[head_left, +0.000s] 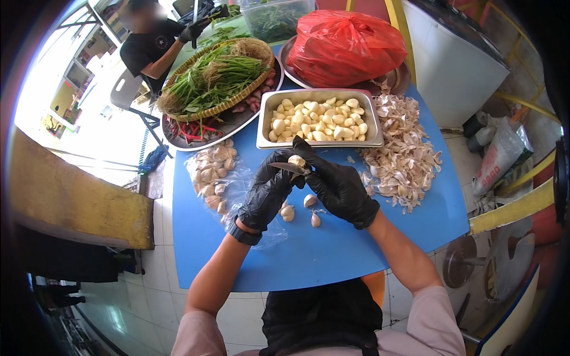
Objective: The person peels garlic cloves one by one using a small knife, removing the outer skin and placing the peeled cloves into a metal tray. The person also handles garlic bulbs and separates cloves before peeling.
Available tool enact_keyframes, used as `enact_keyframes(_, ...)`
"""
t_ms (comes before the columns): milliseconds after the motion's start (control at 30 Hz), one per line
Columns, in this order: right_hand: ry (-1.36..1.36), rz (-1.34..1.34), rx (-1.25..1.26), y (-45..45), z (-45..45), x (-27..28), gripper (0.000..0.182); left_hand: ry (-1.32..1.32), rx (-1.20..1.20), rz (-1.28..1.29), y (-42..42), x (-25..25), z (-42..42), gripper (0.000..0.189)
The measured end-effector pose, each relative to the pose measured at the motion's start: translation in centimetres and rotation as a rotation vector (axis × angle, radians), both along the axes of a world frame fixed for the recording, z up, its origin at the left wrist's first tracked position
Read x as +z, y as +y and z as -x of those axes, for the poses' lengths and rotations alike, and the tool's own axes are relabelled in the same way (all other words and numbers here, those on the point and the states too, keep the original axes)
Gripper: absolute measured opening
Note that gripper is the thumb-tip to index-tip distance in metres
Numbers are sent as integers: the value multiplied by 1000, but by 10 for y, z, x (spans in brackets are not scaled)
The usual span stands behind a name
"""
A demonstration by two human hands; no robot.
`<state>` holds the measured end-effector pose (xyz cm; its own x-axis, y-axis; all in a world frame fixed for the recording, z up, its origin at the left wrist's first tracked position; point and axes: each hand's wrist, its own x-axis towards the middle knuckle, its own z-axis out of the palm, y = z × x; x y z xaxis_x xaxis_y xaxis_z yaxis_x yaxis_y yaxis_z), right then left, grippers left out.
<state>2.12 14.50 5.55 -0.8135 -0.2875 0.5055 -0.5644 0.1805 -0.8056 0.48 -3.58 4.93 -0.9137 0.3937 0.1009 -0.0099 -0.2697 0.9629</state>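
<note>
Both my hands wear black gloves and meet over the blue table, just in front of a steel tray of peeled garlic cloves. My left hand and my right hand close around a garlic clove. A small knife blade lies across it; its handle is hidden, so which hand holds it is unclear. Below my hands, several unpeeled cloves rest on the table. Unpeeled garlic lies on clear plastic at the left, and a heap of garlic skins at the right.
A woven basket of leafy greens sits on a round tray with red chillies and shallots. Behind the steel tray stands a red plastic bag. A co-worker in black gloves is at the far left, beside a clear plastic container.
</note>
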Motion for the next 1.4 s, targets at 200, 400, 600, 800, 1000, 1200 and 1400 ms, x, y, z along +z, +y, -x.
enact_keyframes(200,-146,23,29,0,-2,4,46,-16,16,-73,-2,-4,0,30)
enact_keyframes(400,-129,175,-94,-15,-8,-14,43,70,160,-12,12,5,-12,20)
enact_keyframes(600,-104,-6,-118,-8,-10,-2,41,35,97,-13,7,1,-7,19)
enact_keyframes(800,-157,209,-148,-23,-14,-5,41,87,255,-2,17,6,-16,21)
enact_keyframes(1000,-140,35,-154,-12,-13,2,39,136,162,62,10,10,-12,20)
enact_keyframes(1200,-130,223,-127,-19,-11,-7,42,164,182,104,13,17,-13,21)
enact_keyframes(1400,-70,46,-130,-8,-10,-4,46,98,37,-20,2,8,-7,21)
